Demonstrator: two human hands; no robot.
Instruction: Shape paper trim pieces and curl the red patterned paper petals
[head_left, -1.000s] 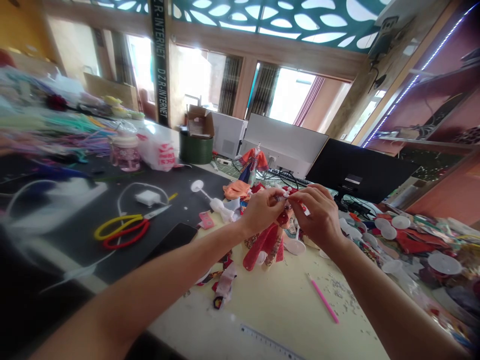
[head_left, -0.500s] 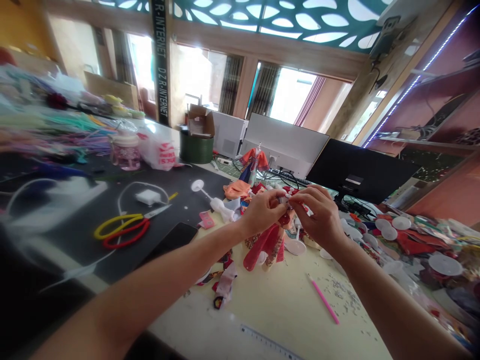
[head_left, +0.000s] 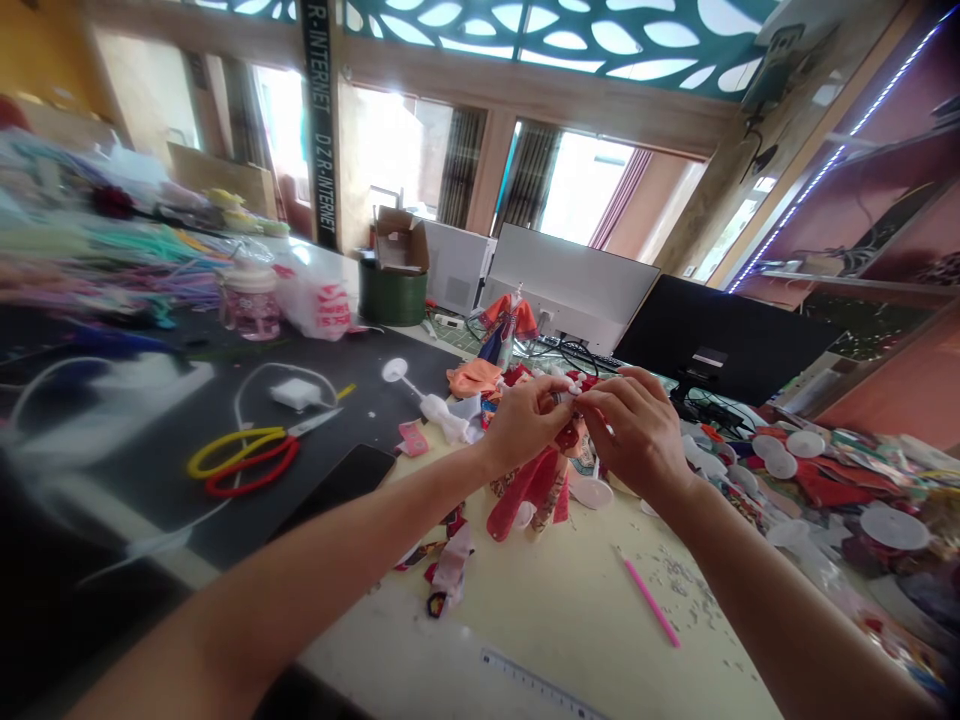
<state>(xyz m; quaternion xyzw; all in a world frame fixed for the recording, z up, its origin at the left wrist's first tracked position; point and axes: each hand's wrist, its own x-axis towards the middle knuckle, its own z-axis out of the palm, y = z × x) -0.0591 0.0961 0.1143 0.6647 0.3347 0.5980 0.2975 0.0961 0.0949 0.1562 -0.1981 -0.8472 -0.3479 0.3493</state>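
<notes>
Right at the front, the left hand point(head_left: 527, 425) and right hand point(head_left: 637, 435) come together, fingers curled and pinching at the top of a doll in a red dress point(head_left: 536, 490), held up off the table with its red skirt hanging down! Exactly what sits between those fingertips is too small to call, just a bit of white and red. Below them, a pink pencil point(head_left: 651, 603) lies on the pale yellow tabletop point(head_left: 570, 610), with a steel ruler point(head_left: 536, 685) at the near edge and fabric scraps point(head_left: 448, 565) beside the left forearm. Over to the left on a black mat point(head_left: 142, 510), red-and-yellow-handled scissors point(head_left: 244, 455) sit near a black phone point(head_left: 345, 483). To the right, clear plastic discs point(head_left: 892, 527) lie among red fabric pieces point(head_left: 825, 485). Further back, a dressed doll point(head_left: 510, 325) stands before a white monitor point(head_left: 570, 285), and a black monitor point(head_left: 720, 340) sits beside it, with bright windows behind
</notes>
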